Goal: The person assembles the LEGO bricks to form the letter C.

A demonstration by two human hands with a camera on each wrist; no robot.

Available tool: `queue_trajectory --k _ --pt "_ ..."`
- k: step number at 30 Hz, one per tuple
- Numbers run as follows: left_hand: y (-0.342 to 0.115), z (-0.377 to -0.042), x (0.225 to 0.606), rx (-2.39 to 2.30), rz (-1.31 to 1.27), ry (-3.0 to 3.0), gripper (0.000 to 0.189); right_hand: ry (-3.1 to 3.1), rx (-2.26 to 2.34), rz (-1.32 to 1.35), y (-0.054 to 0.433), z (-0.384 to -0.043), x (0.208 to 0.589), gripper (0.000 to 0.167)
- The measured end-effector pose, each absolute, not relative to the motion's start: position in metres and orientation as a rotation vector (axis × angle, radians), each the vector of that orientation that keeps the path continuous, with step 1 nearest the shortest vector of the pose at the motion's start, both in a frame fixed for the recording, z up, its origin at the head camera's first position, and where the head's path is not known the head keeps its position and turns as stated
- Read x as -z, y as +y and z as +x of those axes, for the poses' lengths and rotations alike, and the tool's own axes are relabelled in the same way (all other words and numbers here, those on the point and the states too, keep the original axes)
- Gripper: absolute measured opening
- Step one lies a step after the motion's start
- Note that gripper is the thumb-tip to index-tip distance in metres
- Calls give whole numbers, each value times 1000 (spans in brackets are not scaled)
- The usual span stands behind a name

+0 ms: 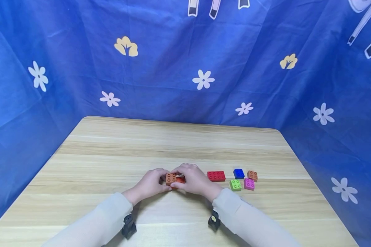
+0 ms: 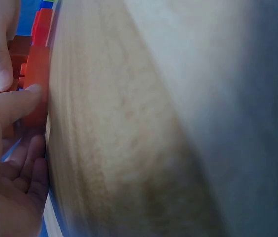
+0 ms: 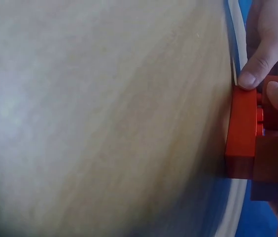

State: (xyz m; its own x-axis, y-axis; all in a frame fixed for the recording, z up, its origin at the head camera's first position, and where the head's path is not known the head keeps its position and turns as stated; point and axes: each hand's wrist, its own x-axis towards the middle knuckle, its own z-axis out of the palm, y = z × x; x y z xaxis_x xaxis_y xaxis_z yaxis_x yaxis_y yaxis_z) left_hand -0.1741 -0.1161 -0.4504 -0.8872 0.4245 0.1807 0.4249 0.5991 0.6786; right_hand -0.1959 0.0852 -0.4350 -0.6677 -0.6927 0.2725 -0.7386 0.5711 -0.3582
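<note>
At the middle of the table, both hands meet around a few toy building bricks. My left hand (image 1: pixel 149 184) holds the end of a long red-orange brick (image 3: pixel 241 133), its thumb pressed against the side. My right hand (image 1: pixel 196 181) pinches a small orange-brown brick (image 1: pixel 170 178) between thumb and fingers, right at the long brick's studs near its left end. A second brown brick (image 3: pixel 268 158) sits on the long brick's other end, covered by the right hand in the head view. The fingers behind the bricks are partly hidden.
Right of the hands, a long red brick (image 1: pixel 216 176) lies on the wooden table (image 1: pixel 160 144). Beyond it are small blue (image 1: pixel 239 174), orange-brown (image 1: pixel 252 176), lime green (image 1: pixel 235 185) and magenta (image 1: pixel 249 184) bricks. A blue patterned cloth (image 1: pixel 167 89) surrounds the table's back and sides.
</note>
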Motion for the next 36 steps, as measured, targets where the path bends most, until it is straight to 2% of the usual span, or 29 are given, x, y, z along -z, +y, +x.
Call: queue_trajectory --k 23,36 --pt "-115 -173 451 1155 -742 -2811 33 -2760 -894 1201 79 -201 438 35" --pt "-116 -173 448 1151 -757 -2809 32 -2782 -819 1214 76 -200 433 33"
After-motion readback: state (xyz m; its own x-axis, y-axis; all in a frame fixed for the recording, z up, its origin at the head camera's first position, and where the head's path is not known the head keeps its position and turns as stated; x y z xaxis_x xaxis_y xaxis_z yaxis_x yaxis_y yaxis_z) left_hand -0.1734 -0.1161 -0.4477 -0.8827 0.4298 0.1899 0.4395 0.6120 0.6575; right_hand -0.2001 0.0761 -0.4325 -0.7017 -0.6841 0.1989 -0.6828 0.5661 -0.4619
